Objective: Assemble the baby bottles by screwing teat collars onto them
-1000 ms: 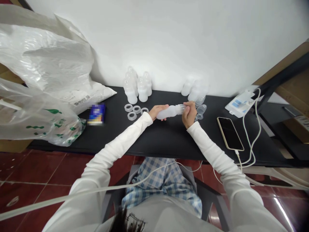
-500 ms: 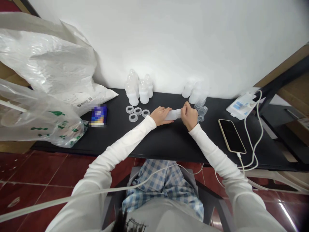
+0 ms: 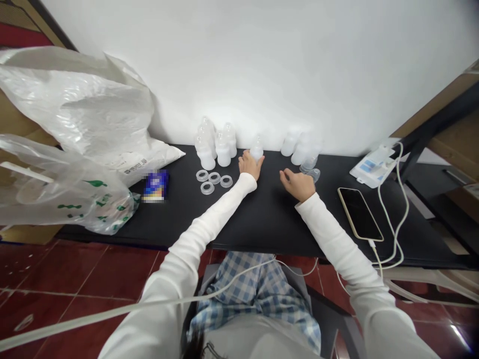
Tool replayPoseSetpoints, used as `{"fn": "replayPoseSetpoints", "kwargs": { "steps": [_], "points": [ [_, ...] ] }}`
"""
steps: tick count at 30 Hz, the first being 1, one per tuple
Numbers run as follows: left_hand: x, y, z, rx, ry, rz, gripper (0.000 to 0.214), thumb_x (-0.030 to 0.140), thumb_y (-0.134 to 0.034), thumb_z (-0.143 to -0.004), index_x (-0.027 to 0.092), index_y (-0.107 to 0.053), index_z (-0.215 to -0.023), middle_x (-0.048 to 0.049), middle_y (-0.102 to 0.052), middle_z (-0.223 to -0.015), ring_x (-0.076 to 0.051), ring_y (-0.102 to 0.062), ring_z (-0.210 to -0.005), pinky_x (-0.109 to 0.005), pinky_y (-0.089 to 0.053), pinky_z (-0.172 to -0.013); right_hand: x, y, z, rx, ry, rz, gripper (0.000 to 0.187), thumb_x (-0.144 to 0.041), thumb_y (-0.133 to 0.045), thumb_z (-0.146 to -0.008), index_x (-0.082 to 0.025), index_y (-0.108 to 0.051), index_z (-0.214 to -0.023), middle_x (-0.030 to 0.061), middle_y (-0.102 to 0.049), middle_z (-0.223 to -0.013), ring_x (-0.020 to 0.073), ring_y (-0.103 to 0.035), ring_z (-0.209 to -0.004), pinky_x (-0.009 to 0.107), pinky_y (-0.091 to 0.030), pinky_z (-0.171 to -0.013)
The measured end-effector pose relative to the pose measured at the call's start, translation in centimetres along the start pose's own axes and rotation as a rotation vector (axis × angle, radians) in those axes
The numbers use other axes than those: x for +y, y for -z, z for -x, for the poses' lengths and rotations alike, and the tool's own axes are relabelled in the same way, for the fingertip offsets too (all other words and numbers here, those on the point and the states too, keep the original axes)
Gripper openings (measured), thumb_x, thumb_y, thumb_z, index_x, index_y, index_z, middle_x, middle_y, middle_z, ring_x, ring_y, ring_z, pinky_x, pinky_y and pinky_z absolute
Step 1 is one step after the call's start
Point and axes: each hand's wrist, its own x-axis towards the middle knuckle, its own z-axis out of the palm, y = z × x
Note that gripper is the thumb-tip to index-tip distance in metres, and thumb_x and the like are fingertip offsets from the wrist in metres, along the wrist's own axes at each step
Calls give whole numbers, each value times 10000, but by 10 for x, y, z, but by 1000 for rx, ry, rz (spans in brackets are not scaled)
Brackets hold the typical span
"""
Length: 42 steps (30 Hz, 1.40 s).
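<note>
The bottle, previously horizontal, is now upright above frame centre in the left hand; the right hand has separated.

Workroom: black desk, clustered bottles

rings before bottles | phone right | bag left

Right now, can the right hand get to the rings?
Probably not straight across: the left hand and its sleeve lie between the right hand and the rings. It might manage by going over them.
</note>
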Motion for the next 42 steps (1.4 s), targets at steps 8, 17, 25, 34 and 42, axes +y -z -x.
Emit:
{"fn": "replayPoseSetpoints", "kwargs": {
  "steps": [8, 17, 25, 34, 42],
  "points": [
    [9, -18, -24, 256, 204, 74, 617, 306, -556, -964, 37, -341, -1476, -281, -460, -1371, -362, -460, -1332, -482, -400, -1107, 0, 4, 7, -171, 15, 159, 520, -398, -288, -1037, -138, -732, -959, 190, -751, -872, 250, -690, -757, 283, -243, -607],
    [12, -30, -30, 317, 192, 48, 496, 156, -437, -984, -39, -368, -1435, -300, -445, -1396, -327, -419, -1384, -454, -346, -1167, 3, 0, 5, -51, 132, 172, 421, -305, -360, -1008, -94, -720, -954, 195, -712, -930, 292, -597, -955, 342, -310, -720],
    [-4, 17, 36, 10, -124, -163, 648, 108, -549, -837, -40, -368, -1441, -291, -383, -1513, -367, -306, -1492, -521, -245, -1245, 14, -11, 4, 19, 218, 174, 298, -116, -476, -877, -103, -711, -1060, 191, -605, -1053, 296, -500, -975, 373, -308, -759],
    [-41, 56, 86, -157, -233, -405, 505, 180, -454, -915, 62, -481, -1405, -279, -511, -1450, -434, -439, -1407, -643, -293, -1167, 15, -21, -3, 63, 276, 36, 394, -73, -365, -920, -122, -704, -1114, 191, -607, -1032, 295, -520, -939, 404, -394, -778],
    [-19, 21, 50, -274, -524, -100, 398, 144, -624, -833, 95, -555, -1223, -234, -508, -1362, -339, -482, -1359, -479, -399, -1152, 11, -35, -7, 201, 134, -472, 267, -234, -424, -978, -149, -618, -1141, 116, -636, -995, 221, -621, -922, 348, -514, -873]
  ]
}}
